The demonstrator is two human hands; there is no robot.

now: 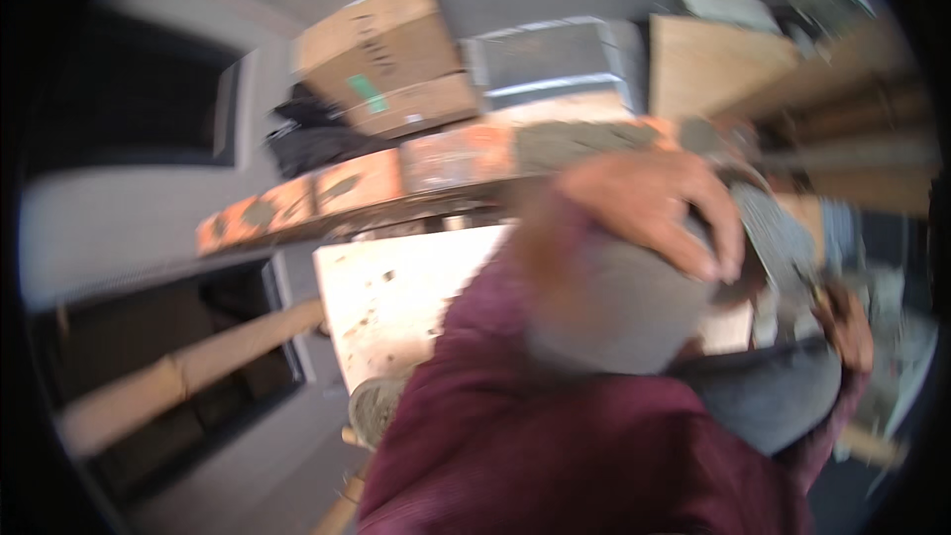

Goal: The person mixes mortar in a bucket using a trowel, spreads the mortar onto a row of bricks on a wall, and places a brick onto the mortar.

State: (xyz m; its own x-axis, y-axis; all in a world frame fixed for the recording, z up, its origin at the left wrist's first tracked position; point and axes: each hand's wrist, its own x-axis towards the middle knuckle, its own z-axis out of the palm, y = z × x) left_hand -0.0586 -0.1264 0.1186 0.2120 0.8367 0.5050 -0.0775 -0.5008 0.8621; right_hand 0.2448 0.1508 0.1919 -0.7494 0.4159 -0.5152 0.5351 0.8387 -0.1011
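My left hand [659, 208], in a maroon sleeve, reaches across the middle with its fingers bent down and their tips close together. A brownish patch shows at the fingertips, too blurred to name. Below the hand is a rounded grey surface [619, 307], smeared by motion. At the right, my right hand [847, 327] is closed round the handle of what looks like a trowel [778, 228], its grey blade streaked and next to my left fingers. Beyond my left arm runs a row of orange bricks [362, 181], with grey mortar [575, 144] spread on top.
A pale board [406, 287] lies below the brick row, with a mortar bucket [374, 411] at its near corner. A cardboard box [386, 54] and a grey framed panel [545, 59] stand behind the bricks. A wooden pole [188, 376] juts in at left.
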